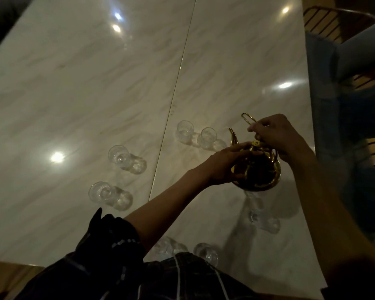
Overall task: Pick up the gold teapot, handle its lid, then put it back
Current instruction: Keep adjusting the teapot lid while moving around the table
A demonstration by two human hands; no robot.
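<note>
The gold teapot (259, 173) is held above the marble table (95, 94) at the right, spout pointing away from me. My left hand (225, 164) wraps its left side, fingers reaching up to the lid (256, 144). My right hand (275, 135) is over the top, fingers pinched on the thin wire handle (248, 119), which stands up and away. The lid's small knob shows between both hands. Whether the lid is seated or lifted I cannot tell.
Several clear glasses stand around the teapot: two beyond it (196, 134), two at the left (117, 156), one under it (262, 217), two near my body (205, 253). A blue chair (344, 105) stands past the table's right edge.
</note>
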